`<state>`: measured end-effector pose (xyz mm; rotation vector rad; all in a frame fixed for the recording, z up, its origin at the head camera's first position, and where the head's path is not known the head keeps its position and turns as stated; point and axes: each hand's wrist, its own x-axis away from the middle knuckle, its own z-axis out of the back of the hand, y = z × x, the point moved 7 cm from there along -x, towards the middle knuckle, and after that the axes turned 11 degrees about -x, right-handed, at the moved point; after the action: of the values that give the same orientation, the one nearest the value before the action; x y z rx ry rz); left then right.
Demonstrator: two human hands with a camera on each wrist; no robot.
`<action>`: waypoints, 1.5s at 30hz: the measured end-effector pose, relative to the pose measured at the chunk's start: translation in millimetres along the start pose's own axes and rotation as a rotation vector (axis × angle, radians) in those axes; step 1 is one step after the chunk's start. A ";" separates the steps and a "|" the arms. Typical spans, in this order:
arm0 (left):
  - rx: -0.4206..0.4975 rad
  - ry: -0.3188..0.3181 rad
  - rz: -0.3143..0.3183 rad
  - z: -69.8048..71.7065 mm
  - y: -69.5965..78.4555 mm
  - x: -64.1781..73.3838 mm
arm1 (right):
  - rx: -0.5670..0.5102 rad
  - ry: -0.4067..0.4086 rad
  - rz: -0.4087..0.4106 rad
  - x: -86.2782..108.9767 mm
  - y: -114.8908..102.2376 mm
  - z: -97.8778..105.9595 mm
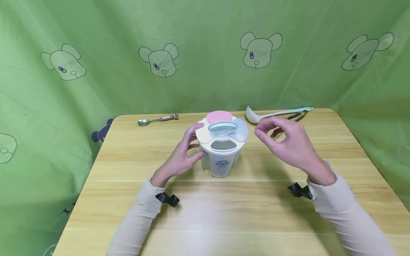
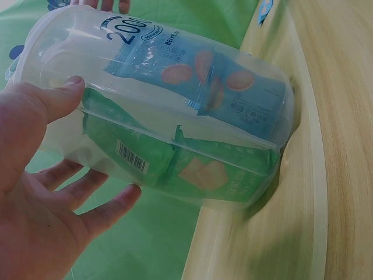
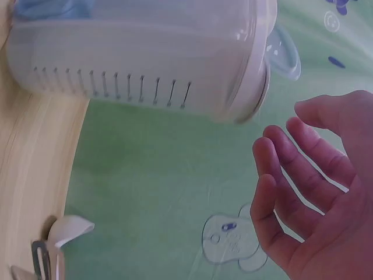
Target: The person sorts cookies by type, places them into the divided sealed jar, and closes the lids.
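A clear plastic storage canister (image 1: 220, 166) marked 2000 stands upright on the table, under a white lid with pink and pale-blue sections. At the lid's front one section is uncovered, its translucent flap (image 1: 223, 127) raised. Blue packets (image 2: 245, 96) and green packets (image 2: 221, 169) show through the wall in separate compartments. My left hand (image 1: 180, 160) holds the canister's left side just under the lid, thumb toward the front and fingers spread round the side. To the right of the lid, my right hand (image 1: 289, 144) hovers apart from it, fingers loosely bent, holding nothing.
Along the back edge of the wooden table (image 1: 198, 217) lie a spoon (image 1: 157, 120) at the left and a white ladle (image 1: 253, 115) with a light-blue handle at the right. A dark utensil (image 1: 298, 115) lies beside the ladle. Green curtain cloth (image 1: 205, 89) hangs behind.
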<state>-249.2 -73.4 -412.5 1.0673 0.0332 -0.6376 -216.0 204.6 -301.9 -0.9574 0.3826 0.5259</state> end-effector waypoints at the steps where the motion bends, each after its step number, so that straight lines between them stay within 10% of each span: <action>1: 0.000 -0.001 -0.001 -0.1 -0.2 0.0 | 0.002 0.001 -0.005 1.1 2.4 2.1; 17: -0.007 0.004 -0.006 0.1 -0.7 -0.5 | 0.072 0.041 -0.168 22.0 48.7 49.0; 45: -0.003 0.005 -0.006 -0.7 0.8 0.0 | 0.257 -0.258 -0.467 97.7 171.2 77.4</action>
<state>-248.6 -72.5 -412.3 1.0665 0.0410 -0.6399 -230.0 374.8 -427.1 -0.6875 -0.0124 0.1626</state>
